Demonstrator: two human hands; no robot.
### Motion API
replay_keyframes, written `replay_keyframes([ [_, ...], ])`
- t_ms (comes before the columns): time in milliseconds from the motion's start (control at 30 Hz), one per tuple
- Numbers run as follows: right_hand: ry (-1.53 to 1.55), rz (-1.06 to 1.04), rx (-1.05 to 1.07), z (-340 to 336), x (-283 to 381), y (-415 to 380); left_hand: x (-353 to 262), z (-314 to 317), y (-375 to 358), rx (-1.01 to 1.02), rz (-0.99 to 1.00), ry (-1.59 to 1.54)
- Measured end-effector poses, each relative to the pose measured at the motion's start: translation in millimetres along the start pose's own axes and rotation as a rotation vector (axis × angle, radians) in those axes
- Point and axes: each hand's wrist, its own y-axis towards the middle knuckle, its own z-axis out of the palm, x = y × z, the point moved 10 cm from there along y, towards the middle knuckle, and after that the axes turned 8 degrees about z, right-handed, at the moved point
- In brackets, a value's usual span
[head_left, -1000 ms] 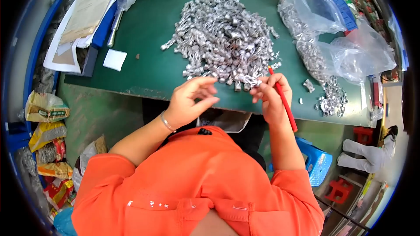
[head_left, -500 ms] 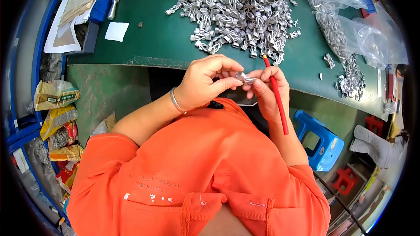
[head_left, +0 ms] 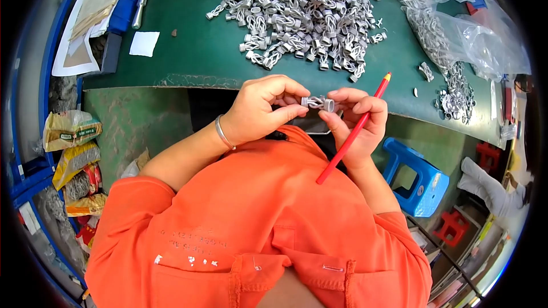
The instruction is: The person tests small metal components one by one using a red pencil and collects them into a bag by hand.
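A small silver metal piece, with ringed ends and twisted open strands between them, is held level just off the table's front edge. My left hand pinches its left end between thumb and fingers. At the other end, the thumb and fingertips of my right hand grip the wider ring. A red pencil with a yellowish upper tip is also tucked in my right hand, slanting across the fingers. Beyond both hands lies a heap of similar metal pieces on the green table.
Clear plastic bags with more metal pieces lie at the table's right. A white paper square and a blue bin are on the left. A blue stool stands below right, and packed sacks fill the left shelf.
The metal piece has been turned to lie lengthwise between my hands, showing more of itself. My right hand has shifted right, and the pencil has swung to the opposite slant.
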Motion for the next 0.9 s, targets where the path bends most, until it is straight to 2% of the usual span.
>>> replay_keyframes([
  [100,-0.071,-0.045,0.024,6.3,5.1,-0.4,6.7,2.2,-2.3,0.039,-0.069,0.005],
  [267,-0.209,-0.114,0.080,5.2,10.2,-3.0,-1.6,1.5,-2.8,0.114,0.029,0.131],
  [300,-0.270,-0.141,0.021,-3.2,11.7,-2.8,-2.5,-0.2,-2.5,0.119,0.032,0.128],
  [333,-0.444,-0.148,-0.037,-13.1,14.0,-0.5,-0.7,1.0,-3.2,0.172,0.012,0.216],
  [400,-0.519,-0.087,-0.282,-51.0,0.4,3.3,3.4,4.4,-4.6,0.226,-0.004,0.303],
  [467,-0.738,-0.106,-0.323,-62.0,3.2,12.9,19.1,-0.2,-9.7,0.183,-0.119,0.318],
  [533,-0.925,-0.012,-0.351,-67.5,-7.0,20.6,21.2,2.6,-9.4,0.203,-0.130,0.311],
  [600,-1.195,0.030,-0.270,-58.5,-12.1,28.1,20.7,6.8,-8.0,0.223,-0.135,0.283],
  [667,-1.190,-0.002,-0.287,-61.8,-13.0,28.0,16.8,7.3,-6.2,0.225,-0.119,0.296],
  [767,-0.834,0.117,-0.436,-87.9,-13.5,19.0,17.0,4.2,-7.3,0.217,-0.122,0.309],
  [867,-0.617,0.096,-0.398,-93.2,-15.2,8.4,19.0,3.7,-4.2,0.209,-0.135,0.305],
  [900,-0.403,0.172,-0.364,-90.4,-21.4,5.5,19.4,4.3,-4.1,0.206,-0.138,0.301],
])
